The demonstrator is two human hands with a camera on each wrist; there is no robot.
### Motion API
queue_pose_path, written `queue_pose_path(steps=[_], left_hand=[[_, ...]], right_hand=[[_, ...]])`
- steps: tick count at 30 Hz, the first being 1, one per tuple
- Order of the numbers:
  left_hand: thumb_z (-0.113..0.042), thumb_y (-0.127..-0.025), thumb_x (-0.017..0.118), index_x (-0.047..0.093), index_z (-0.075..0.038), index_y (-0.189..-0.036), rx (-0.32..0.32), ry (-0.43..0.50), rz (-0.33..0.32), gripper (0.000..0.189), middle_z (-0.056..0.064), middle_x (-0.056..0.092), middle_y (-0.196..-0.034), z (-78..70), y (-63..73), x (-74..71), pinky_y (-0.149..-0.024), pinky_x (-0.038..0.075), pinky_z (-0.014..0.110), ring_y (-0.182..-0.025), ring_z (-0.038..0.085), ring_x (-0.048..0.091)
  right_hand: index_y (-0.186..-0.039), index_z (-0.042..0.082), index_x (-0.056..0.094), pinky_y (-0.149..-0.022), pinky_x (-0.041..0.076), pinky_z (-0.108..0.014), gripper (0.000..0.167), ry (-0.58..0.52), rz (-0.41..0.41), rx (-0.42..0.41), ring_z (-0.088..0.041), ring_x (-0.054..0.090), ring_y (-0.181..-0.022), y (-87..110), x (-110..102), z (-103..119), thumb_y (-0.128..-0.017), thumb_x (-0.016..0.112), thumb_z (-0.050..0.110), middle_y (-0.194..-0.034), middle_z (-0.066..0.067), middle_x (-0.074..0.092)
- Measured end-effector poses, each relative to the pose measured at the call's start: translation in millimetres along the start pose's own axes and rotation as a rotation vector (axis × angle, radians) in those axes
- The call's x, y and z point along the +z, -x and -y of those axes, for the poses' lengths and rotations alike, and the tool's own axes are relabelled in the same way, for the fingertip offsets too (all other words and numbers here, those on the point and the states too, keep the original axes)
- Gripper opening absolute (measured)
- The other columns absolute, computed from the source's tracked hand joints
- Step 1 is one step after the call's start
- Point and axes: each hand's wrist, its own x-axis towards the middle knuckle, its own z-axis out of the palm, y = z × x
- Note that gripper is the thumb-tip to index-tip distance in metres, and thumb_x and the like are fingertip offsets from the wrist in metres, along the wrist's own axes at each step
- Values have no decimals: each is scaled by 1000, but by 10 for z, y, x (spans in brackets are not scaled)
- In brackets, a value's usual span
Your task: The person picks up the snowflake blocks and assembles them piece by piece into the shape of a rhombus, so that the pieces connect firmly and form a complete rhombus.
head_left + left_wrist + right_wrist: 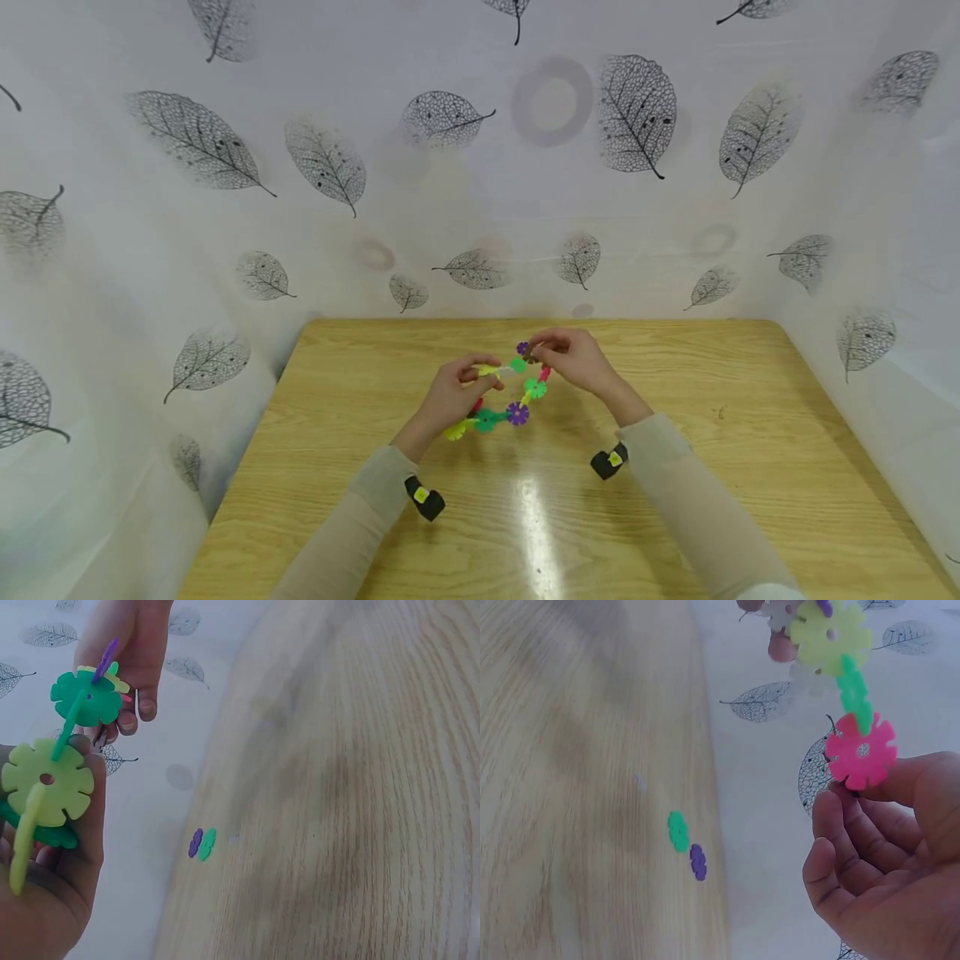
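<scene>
A chain of slotted flower-shaped plastic discs (517,413) hangs in a curve between the two hands above the table. My left hand (448,396) holds its left end, where a yellow disc (489,370) shows by the fingertips. In the left wrist view a pale yellow disc (64,784) and a teal disc (84,697) hide part of the grip. My right hand (573,358) pinches a dark brown disc (531,357) between thumb and fingers. Beside those fingertips, a pink disc (861,750) joins a green disc (853,694) in the chain.
Two loose discs, one purple (196,843) and one green (208,844), lie side by side on the wooden table (375,342) near its far edge. A small clear piece (640,782) lies nearby. Behind the table hangs a white leaf-print sheet (480,208).
</scene>
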Motion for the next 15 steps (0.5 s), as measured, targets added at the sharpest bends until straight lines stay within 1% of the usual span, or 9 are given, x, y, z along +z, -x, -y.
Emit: queue_pose_path(steps=[5, 10, 13, 15], left_hand=[[-12, -105, 64, 68, -9, -133, 4, 5, -10, 28, 20, 79, -104, -19, -1, 5, -43, 24, 18, -43, 6, 25], [-13, -106, 63, 68, -10, -134, 7, 5, -12, 29, 22, 79, -107, -30, -5, 5, -42, 25, 18, -43, 4, 25], [-13, -106, 62, 66, -8, -136, 6, 7, -11, 31, 24, 78, -110, -42, -7, 1, -42, 25, 18, -42, 4, 25], [-14, -107, 62, 65, -5, -137, 7, 6, -11, 32, 24, 78, -111, -42, -10, -1, -42, 25, 18, -42, 4, 25]], right_hand=[[-121, 2, 73, -73, 56, -29, 24, -22, 13, 35, -16, 72, -83, 27, -5, 69, -104, 66, 16, -105, -16, 80], [-120, 2, 72, -78, 56, -30, 24, -45, 17, 74, -16, 73, -82, 48, 4, 119, -102, 68, 17, -102, -16, 80], [-121, 1, 71, -79, 58, -30, 25, -67, 28, 68, -17, 73, -80, 52, 12, 130, -102, 68, 17, -102, -19, 79], [-122, 1, 71, -79, 60, -30, 26, -80, 35, 62, -16, 74, -79, 49, 19, 131, -102, 69, 17, -101, -19, 80]])
